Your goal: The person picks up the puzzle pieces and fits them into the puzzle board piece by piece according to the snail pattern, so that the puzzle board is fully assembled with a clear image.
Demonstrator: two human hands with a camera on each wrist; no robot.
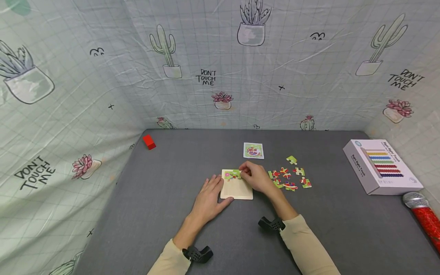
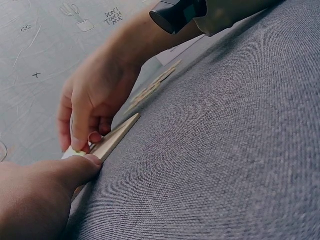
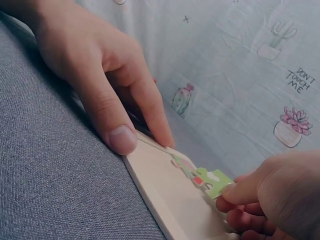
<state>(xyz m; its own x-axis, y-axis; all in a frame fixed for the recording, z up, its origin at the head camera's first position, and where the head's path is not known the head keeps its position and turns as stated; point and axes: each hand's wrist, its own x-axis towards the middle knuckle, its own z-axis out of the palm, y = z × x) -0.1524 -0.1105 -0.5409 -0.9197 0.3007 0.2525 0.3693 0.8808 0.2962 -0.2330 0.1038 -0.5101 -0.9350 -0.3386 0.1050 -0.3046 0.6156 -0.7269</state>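
A pale wooden puzzle tray [image 1: 237,191] lies flat on the table. My left hand [image 1: 207,198] rests at its left side, fingers straight along the edge and thumb on the near rim. Between thumb and fingers, my right hand [image 1: 256,176] pinches a green puzzle piece [image 3: 216,181] at the tray's far right corner. That piece sits low over the tray, beside the green-and-pink piece [image 3: 184,164] lying in the far left part. In the left wrist view, my right hand's fingers hide most of the pinched piece.
Several loose puzzle pieces [image 1: 290,186] lie to the right of the tray. Behind it is a small picture card [image 1: 253,151]. A red block [image 1: 149,142] stands at the far left; a white box [image 1: 385,168] and a red microphone [image 1: 426,219] are at the right.
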